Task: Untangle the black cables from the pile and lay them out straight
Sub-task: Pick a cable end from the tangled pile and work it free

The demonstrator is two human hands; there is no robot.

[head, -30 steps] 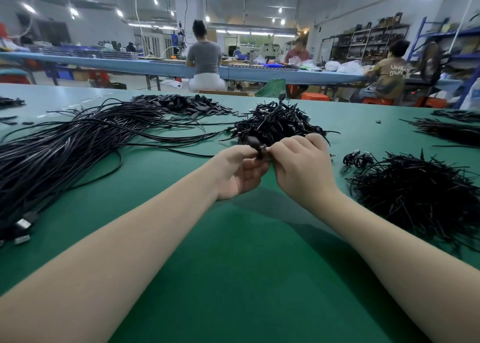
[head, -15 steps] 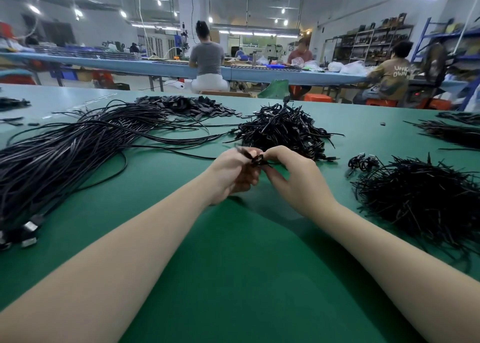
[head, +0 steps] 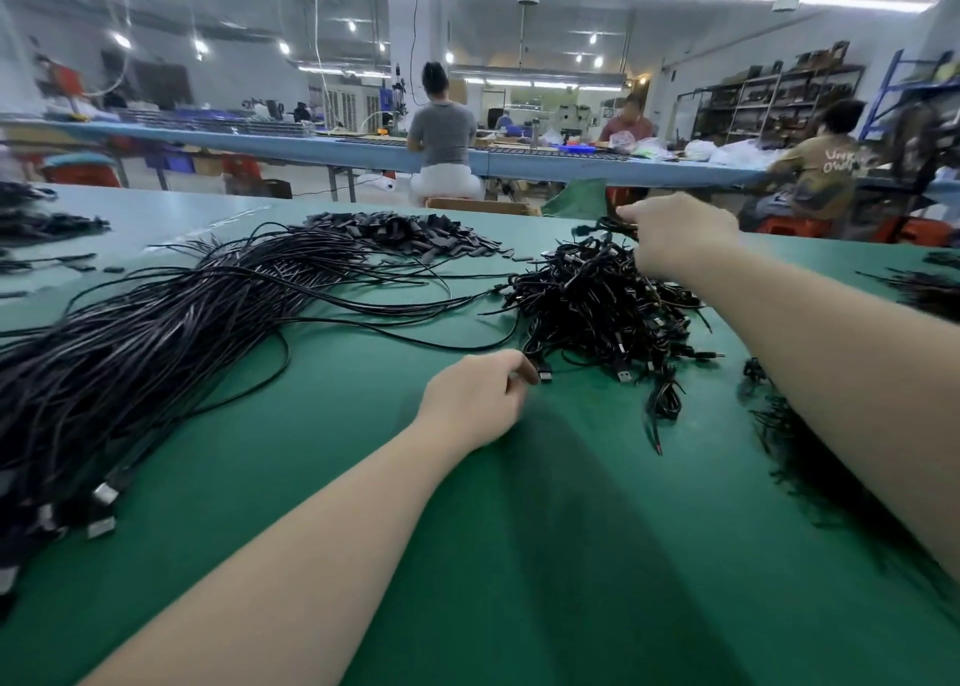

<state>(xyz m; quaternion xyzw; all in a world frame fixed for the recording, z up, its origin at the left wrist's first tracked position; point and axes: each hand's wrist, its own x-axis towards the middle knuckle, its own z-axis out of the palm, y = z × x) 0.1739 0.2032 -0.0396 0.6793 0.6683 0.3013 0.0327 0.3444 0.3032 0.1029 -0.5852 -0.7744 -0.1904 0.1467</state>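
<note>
Hands split: right hand [head: 675, 235] now pinches cable [head: 605, 227] atop pile [head: 597, 300], 1 o'clock. Left hand [head: 475, 404] pinches its plug end [head: 544, 375]; cable axis 6–12.

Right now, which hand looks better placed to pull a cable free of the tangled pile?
Probably the right hand: it already grips a cable atop the tangled pile. The left hand holds a plug at the near edge.

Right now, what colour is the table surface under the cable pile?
Green table surface, clearest in the head view.
</note>
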